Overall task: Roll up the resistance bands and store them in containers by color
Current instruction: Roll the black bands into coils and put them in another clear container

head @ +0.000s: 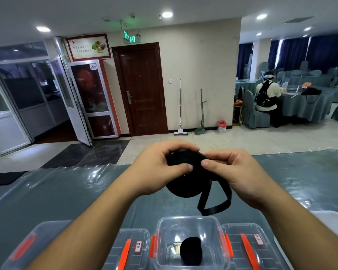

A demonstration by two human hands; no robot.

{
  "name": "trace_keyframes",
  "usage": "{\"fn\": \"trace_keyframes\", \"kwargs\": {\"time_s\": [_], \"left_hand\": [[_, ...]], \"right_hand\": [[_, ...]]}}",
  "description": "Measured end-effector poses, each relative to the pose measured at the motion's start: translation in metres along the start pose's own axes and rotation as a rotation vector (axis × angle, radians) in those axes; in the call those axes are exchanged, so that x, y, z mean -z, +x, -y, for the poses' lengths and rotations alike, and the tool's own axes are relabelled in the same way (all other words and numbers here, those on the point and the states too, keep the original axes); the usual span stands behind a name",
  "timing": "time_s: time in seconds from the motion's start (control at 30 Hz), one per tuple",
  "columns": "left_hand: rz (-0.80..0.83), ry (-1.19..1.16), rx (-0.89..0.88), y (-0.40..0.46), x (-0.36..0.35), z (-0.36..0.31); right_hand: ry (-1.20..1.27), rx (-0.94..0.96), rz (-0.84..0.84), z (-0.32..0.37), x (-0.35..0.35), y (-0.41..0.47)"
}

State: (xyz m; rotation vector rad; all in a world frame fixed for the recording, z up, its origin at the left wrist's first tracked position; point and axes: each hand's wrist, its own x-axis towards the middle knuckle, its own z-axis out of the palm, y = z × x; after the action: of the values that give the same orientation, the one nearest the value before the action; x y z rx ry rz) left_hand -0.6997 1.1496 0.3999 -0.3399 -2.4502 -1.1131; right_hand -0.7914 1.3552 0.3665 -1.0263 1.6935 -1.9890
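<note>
1. While the teal-covered table [300, 172] spreads under clear plastic sheeting, it gives plenty of flat surface; lowering the work onto it would probably steady the roll better than winding in mid-air.
2. Four clear plastic containers sit in a row at the near edge. Only the open container [187, 223] has its lid off, with a rolled black band [191, 251] standing inside. The closed containers [248, 246] beside it carry orange latches and small labels too blurred to read.
3. Both hands hold the black resistance band [183, 176] raised above the table, just beyond the open container. The left hand [154, 168] curls round the wound bulk, thumb pressed on top.
4. The right hand [236, 172] pinches the outer wrap between thumb and fingers. Keeping that tension even should stop the coil loosening.
5. A loose loop [215, 201] hangs below, not yet wound. Feeding it flat, edges aligned, looks the surest finish before dropping the roll beside its black match.
</note>
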Motion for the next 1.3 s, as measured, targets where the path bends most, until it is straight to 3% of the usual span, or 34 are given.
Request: {"fn": "trace_keyframes", "kwargs": {"time_s": [0.1, 0.23, 0.3, 0.5, 0.63, 1.03, 1.3], "left_hand": [[-0.033, -0.065, 0.039, -0.002, -0.003, 0.003], [0.139, 0.032, 0.024, -0.002, 0.0, 0.0], [0.151, 0.043, 0.023, -0.001, 0.002, 0.001], [-0.071, -0.139, 0.075, 0.005, 0.013, 0.016], [-0.176, -0.113, 0.099, 0.005, 0.026, 0.023], [-0.268, -0.153, 0.132, 0.006, 0.035, 0.032], [-0.228, -0.158, 0.162, 0.004, 0.031, 0.035]], "right_hand": [[-0.038, 0.017, -0.007, -0.002, 0.002, 0.0], [-0.163, 0.019, 0.041, -0.002, 0.002, 0.0], [-0.162, 0.008, 0.041, -0.003, 0.001, 0.0], [-0.214, -0.043, -0.036, -0.022, 0.012, -0.002], [-0.191, -0.126, -0.063, -0.041, 0.021, -0.008], [-0.165, -0.149, -0.044, -0.071, 0.035, -0.016], [-0.164, -0.171, -0.361, -0.081, 0.035, -0.007]]}}
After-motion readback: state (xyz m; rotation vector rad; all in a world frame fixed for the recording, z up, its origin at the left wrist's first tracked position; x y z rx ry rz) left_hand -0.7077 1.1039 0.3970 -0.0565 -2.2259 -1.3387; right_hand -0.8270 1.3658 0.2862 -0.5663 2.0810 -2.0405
